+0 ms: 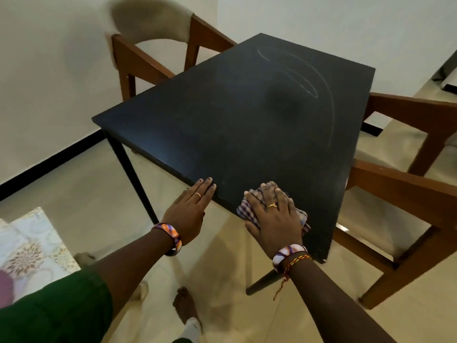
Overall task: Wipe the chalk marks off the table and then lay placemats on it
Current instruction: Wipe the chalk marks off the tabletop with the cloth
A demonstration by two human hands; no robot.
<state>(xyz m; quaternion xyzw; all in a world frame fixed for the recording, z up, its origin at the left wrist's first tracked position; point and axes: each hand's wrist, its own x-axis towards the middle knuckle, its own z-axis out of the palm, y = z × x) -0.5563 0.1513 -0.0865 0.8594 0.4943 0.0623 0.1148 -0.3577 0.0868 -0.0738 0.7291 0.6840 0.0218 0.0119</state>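
Observation:
A black table point(222, 125) fills the middle of the view. White curved chalk marks point(314, 82) run over its far right part. My right hand point(274, 216) lies flat on a checked cloth point(246, 210) at the table's near edge, fingers spread over the folded fabric. My left hand point(191, 206) rests flat with its fingertips on the same near edge, to the left of the cloth, and holds nothing. Patterned placemats point(29, 243) lie at the lower left, off the table.
A wooden chair with a pale back point(153, 53) stands at the table's far left side. Another wooden chair point(405, 184) stands against the right side. The floor point(86, 206) is pale tile, and my bare foot point(184, 308) is below the table edge.

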